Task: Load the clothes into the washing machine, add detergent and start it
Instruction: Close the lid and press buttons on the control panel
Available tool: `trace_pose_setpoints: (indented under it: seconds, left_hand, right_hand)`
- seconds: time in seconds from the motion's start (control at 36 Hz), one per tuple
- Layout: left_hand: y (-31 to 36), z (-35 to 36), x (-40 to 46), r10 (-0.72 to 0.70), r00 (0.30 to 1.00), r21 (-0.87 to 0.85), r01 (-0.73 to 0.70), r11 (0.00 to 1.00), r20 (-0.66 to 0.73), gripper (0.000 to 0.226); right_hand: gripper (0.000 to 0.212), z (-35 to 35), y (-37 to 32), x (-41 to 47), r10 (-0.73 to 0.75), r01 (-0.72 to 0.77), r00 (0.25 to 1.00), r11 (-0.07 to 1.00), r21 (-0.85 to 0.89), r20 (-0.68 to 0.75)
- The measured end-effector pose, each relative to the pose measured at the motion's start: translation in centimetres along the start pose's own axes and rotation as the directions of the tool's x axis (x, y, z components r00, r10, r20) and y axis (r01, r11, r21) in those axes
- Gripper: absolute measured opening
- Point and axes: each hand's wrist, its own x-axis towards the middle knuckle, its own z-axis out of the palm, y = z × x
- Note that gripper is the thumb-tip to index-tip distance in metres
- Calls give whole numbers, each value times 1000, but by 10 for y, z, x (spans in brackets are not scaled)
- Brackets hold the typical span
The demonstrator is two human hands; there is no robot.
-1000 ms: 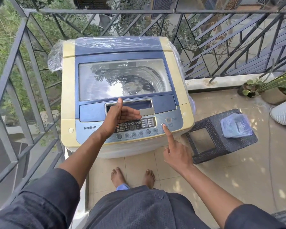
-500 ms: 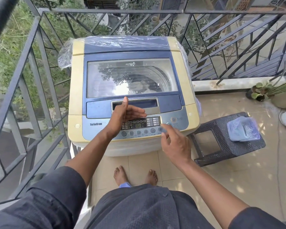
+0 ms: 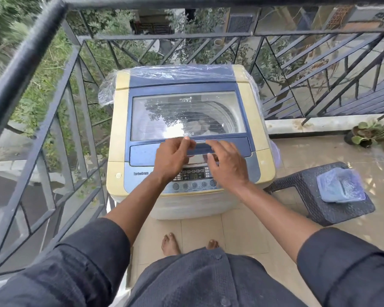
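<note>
We wore a dark charcoal garment of a finely textured weave, its front point(image 3: 208, 282) falling loose below us with small round buttons of the same dark shade down the middle. Both sleeves were pushed up past the forearms: the left sleeve point(image 3: 75, 262) bunched in soft folds near the elbow, the right sleeve point(image 3: 346, 262) ended in a stitched cuff edge. Our left hand point(image 3: 172, 157) and right hand point(image 3: 227, 165) were bare, without rings or watch. Our feet point(image 3: 170, 243) were bare on the tiles.
</note>
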Motion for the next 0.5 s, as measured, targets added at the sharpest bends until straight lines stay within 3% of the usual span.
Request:
trace_pose_setpoints:
  seconds: [0.08, 0.19, 0.39, 0.5]
  left_hand:
    - [8, -4, -1, 67, 996, 204, -55, 977, -50, 51]
    - [8, -11, -2, 223, 971, 519, -148, 842, -86, 35]
    - [-13, -15, -2, 277, 960, 693, -230, 683, 46, 45]
    - [-26, -12, 2, 192, 975, 774, -209, 597, 115, 57]
  right_hand:
    - [38, 0, -3, 19, -58, 58, 998, 996, -63, 6]
    - [41, 4, -3, 37, -98, 99, 995, 985, -143, 14]
    - [46, 16, 1, 41, -99, 112, 993, 971, -213, 69]
    - [55, 20, 2, 37, -103, 124, 990, 962, -243, 97]
